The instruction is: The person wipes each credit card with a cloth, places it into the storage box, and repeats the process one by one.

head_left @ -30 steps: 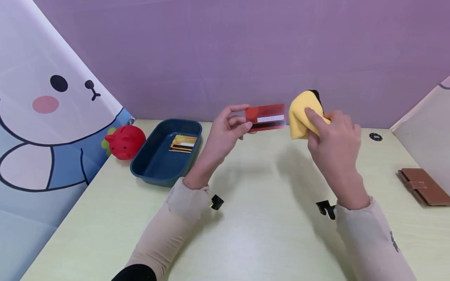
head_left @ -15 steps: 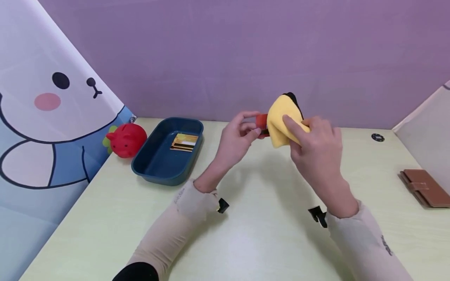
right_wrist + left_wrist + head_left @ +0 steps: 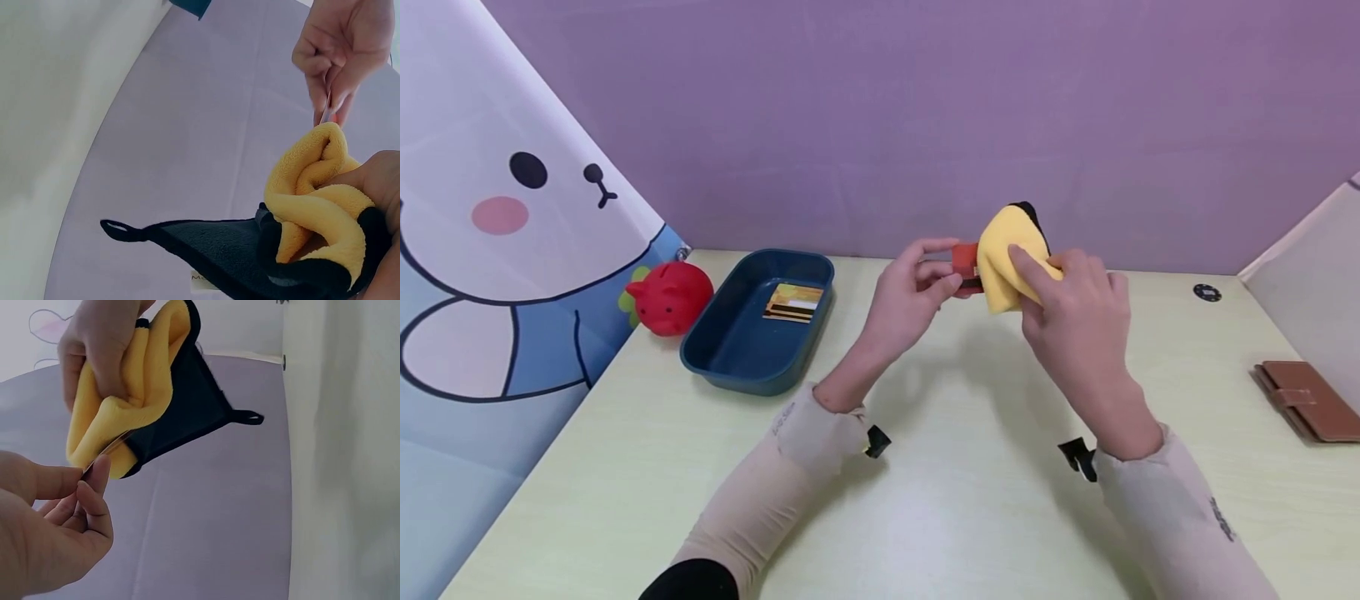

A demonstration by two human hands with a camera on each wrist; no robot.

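My left hand (image 3: 908,296) pinches the left end of a red card (image 3: 966,260) by its edge, holding it above the table. A folded cloth (image 3: 1006,254), yellow on one face and dark on the other, is gripped in my right hand (image 3: 1078,333). The cloth wraps over the card's right part and hides it. In the left wrist view the card's thin edge (image 3: 115,442) runs into the yellow fold. The dark side of the cloth (image 3: 212,250) hangs down with a small loop at its corner in the right wrist view.
A blue tray (image 3: 700,372) with a yellow card (image 3: 793,303) inside stands at the left. Beside it sits a red piggy bank (image 3: 670,298). On the right lie a black round chip (image 3: 1207,292) and a brown wallet (image 3: 1311,400). A purple backdrop (image 3: 880,125) rises behind the table.
My right hand has moved left, bringing the cloth from beside the card onto it. The left hand has shifted slightly right. Over the last half second the cloth slid a little rightward.
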